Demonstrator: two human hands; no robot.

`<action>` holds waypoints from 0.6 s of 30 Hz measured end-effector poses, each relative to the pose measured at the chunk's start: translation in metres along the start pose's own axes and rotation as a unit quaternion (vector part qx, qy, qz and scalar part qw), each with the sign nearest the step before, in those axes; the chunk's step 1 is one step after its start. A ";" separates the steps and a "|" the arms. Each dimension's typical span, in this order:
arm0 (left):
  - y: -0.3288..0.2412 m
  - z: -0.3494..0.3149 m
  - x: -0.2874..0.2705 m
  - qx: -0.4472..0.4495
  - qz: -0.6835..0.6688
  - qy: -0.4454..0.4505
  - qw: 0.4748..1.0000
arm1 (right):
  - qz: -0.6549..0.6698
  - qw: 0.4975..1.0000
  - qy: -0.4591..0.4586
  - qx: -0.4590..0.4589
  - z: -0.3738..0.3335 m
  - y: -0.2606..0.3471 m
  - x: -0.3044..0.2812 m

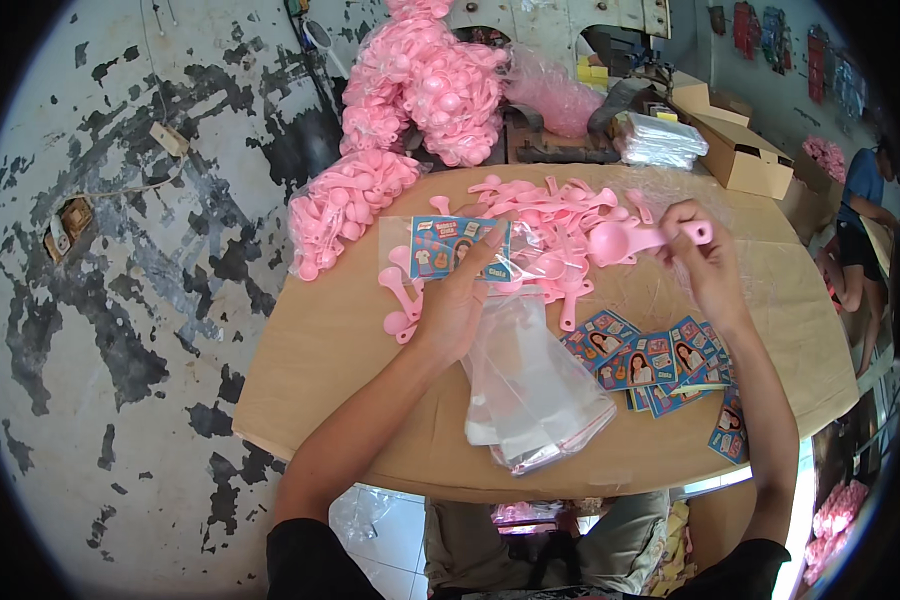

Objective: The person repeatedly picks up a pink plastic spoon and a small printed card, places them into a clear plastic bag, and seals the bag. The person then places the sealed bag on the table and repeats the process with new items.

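Note:
My left hand (454, 308) grips a clear plastic bag with a blue printed card (440, 250) showing in it, thumb on top. Between the fingers of my right hand (712, 268) is a pink measuring spoon (615, 243), held by its handle with the bowl toward the bag. The spoon and bag are apart. Behind and between my hands lies a heap of loose pink spoons (550, 205). Below my left hand is a fanned stack of clear plastic bags (530, 390). A scatter of blue cards (642, 365) lies left of my right forearm.
Large bags of pink spoons (425, 85) are piled beyond the brown table (330, 400), with another bag (355, 200) at its left edge. Packed clear bags (660, 138) and open cardboard boxes (740, 150) stand at the back right. A person (860, 220) is at far right.

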State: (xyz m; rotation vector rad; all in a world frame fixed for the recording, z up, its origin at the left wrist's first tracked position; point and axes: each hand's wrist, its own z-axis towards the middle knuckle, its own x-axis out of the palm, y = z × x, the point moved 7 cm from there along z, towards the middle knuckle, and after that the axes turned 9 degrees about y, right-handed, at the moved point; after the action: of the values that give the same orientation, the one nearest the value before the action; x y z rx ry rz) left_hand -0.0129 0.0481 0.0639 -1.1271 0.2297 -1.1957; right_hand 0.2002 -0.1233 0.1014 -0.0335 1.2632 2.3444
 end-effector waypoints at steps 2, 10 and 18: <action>0.001 -0.001 0.005 -0.012 -0.001 0.009 1.000 | 0.006 1.000 0.014 0.023 -0.004 0.003 0.015; 0.010 -0.009 0.035 -0.051 -0.039 0.094 0.993 | 0.058 0.990 0.103 0.076 -0.012 -0.007 0.044; 0.011 -0.012 0.039 -0.050 -0.064 0.106 0.991 | 0.046 0.983 0.149 0.092 -0.016 -0.002 0.056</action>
State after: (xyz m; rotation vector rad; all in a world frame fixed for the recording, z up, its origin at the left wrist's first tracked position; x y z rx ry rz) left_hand 0.0019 0.0082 0.0654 -1.1143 0.3888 -1.4328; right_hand 0.1484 -0.1128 0.0776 -0.2813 1.6541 2.3517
